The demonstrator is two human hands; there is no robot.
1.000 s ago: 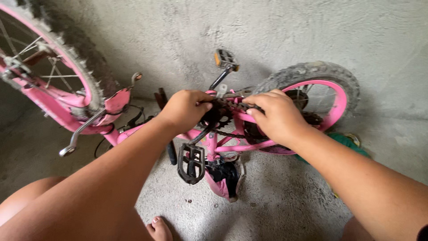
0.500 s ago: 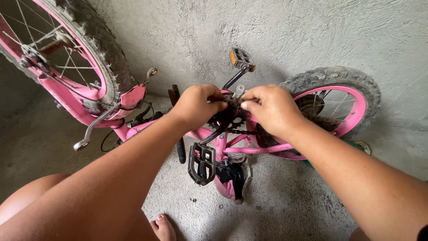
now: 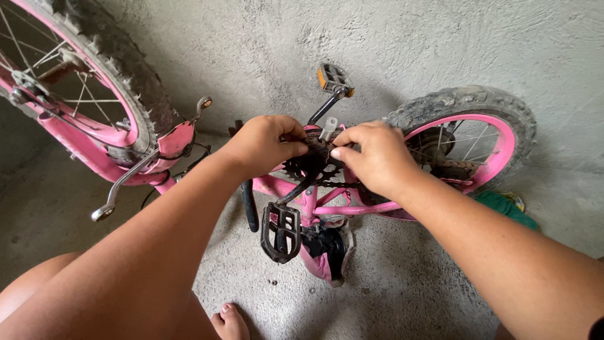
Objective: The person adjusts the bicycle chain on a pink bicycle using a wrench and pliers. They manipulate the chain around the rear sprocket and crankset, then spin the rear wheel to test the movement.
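A small pink bicycle [image 3: 352, 211] stands upside down on the concrete floor against a grey wall. My left hand [image 3: 264, 145] and my right hand [image 3: 374, 157] both pinch the black chain at the toothed chainring [image 3: 308, 167] between them. The near black pedal [image 3: 281, 231] hangs below the chainring on its crank. The far pedal [image 3: 333, 77], with an orange reflector, sticks up above my hands. The rear wheel [image 3: 469, 135] with its pink rim is right of my right hand. The saddle [image 3: 324, 252] rests on the floor.
The front wheel [image 3: 82, 82] with a knobby tyre fills the upper left, above a pink fender and a silver brake lever [image 3: 116, 192]. A green object [image 3: 503, 208] lies behind my right forearm. My bare toes [image 3: 229, 321] and knee [image 3: 25, 296] are at the bottom.
The view has shifted, so the bike sits further right and higher in frame. My fingers have closed in on the chain at the chainring, and the upper pedal has risen slightly.
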